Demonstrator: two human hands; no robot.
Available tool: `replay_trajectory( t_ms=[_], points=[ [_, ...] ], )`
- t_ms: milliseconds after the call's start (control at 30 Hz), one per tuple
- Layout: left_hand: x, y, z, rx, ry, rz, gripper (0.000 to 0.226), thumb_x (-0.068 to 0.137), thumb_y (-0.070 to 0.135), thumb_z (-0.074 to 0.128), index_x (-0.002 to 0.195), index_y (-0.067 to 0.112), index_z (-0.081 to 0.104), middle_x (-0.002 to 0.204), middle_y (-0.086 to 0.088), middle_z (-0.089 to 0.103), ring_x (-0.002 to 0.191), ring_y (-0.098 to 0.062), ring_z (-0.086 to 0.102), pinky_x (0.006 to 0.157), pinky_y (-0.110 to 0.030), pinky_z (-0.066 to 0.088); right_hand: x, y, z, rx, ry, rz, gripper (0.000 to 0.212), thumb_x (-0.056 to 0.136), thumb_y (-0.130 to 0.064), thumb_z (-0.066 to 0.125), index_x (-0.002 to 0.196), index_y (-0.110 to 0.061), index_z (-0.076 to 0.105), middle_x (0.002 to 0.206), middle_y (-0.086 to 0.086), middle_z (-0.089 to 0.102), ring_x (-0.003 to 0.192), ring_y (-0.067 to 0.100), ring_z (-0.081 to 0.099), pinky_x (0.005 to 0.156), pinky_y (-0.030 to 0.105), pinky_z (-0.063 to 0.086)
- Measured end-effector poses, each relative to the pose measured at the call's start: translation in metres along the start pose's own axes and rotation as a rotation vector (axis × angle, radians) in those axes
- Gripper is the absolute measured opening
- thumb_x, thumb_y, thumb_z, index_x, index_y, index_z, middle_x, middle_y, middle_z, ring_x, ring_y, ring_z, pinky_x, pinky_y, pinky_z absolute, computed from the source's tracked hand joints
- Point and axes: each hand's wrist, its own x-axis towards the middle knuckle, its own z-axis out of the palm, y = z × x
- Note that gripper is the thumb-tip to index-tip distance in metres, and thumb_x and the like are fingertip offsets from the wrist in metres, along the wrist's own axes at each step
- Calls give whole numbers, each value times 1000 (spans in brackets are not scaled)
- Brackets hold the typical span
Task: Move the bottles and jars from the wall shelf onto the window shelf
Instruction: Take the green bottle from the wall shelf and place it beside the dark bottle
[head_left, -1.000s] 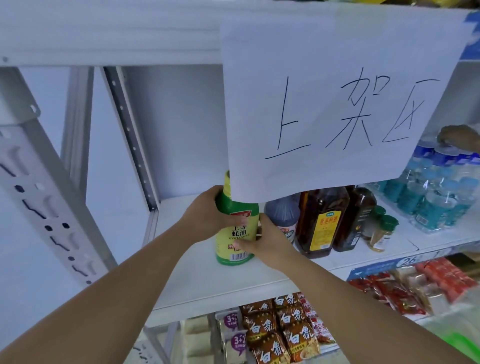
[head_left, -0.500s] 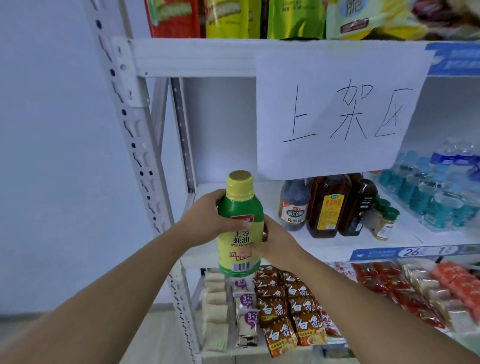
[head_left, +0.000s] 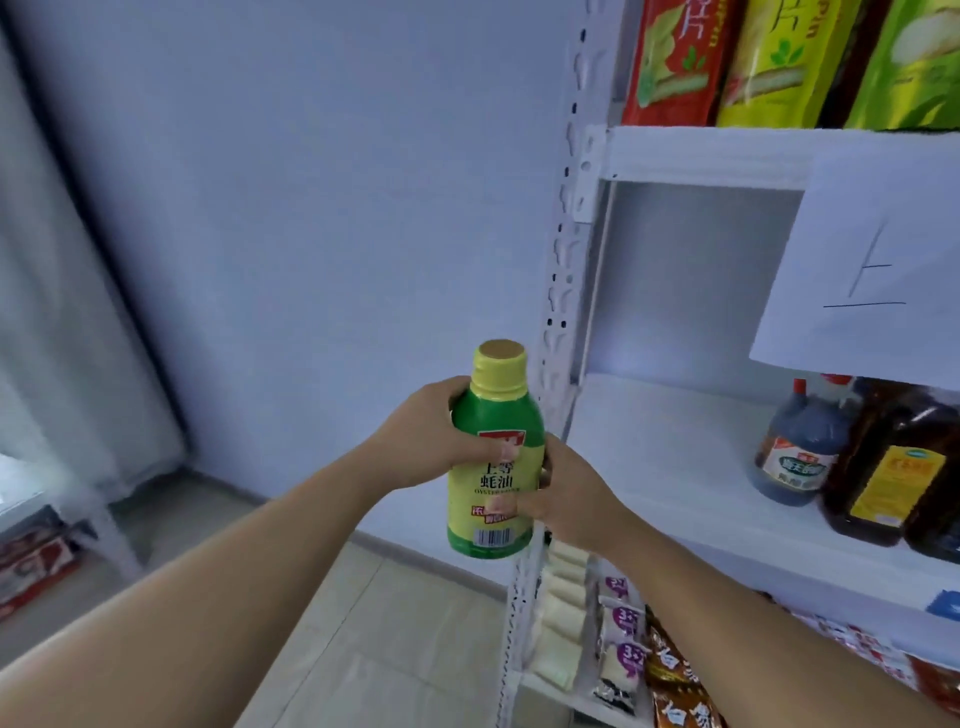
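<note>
A green and yellow oyster sauce bottle (head_left: 494, 457) with a yellow cap is upright in the air, left of the white wall shelf (head_left: 675, 467). My left hand (head_left: 423, 436) grips its upper body from the left. My right hand (head_left: 566, 493) holds its lower body from the right, thumb across the label. On the shelf board at the right stand a dark vinegar bottle (head_left: 797, 447) with a red cap and a brown oil bottle (head_left: 893, 467).
The perforated white shelf post (head_left: 561, 312) rises right behind the bottle. A paper sign (head_left: 878, 270) hangs from the upper board, with snack bags (head_left: 769, 57) above. Packaged snacks (head_left: 618, 649) fill the lower shelf. A grey curtain (head_left: 62, 312) and low goods are at the left.
Both hands have lifted the oyster sauce bottle off the shelf board and carried it out to the left. My view has turned left, toward the wall and curtain.
</note>
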Motion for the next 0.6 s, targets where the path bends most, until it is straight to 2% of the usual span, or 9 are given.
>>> replay_trajectory(
  t_ms=[233, 467, 533, 600],
  points=[
    [-49, -53, -130, 52, 173, -40, 48, 71, 29, 94, 113, 27, 71, 101, 11, 78, 91, -3, 74, 78, -22, 58, 73, -56, 129, -31, -135, -80, 77, 61, -38, 99, 127, -31, 61, 119, -7, 76, 112, 17, 72, 97, 49, 60],
    [-106, -130, -276, 110, 295, -102, 50, 70, 35, 94, 114, 28, 70, 105, 8, 78, 96, -9, 75, 91, -40, 61, 153, -107, 290, -24, -284, -138, 71, 67, -28, 97, 128, -30, 61, 118, -9, 76, 110, 14, 73, 97, 47, 60],
    [-127, -152, -318, 131, 335, -131, 52, 69, 36, 95, 114, 29, 70, 104, 9, 79, 95, -9, 76, 91, -41, 61, 172, -120, 342, -17, -323, -160, 70, 68, -28, 97, 128, -30, 61, 117, -9, 77, 109, 12, 73, 97, 46, 60],
    [-148, -171, -356, 132, 376, -152, 52, 70, 34, 95, 115, 28, 70, 104, 9, 79, 95, -8, 75, 91, -40, 61, 190, -130, 390, 3, -361, -183, 75, 63, -35, 98, 128, -33, 61, 118, -8, 76, 110, 14, 73, 97, 48, 60]
  ],
)
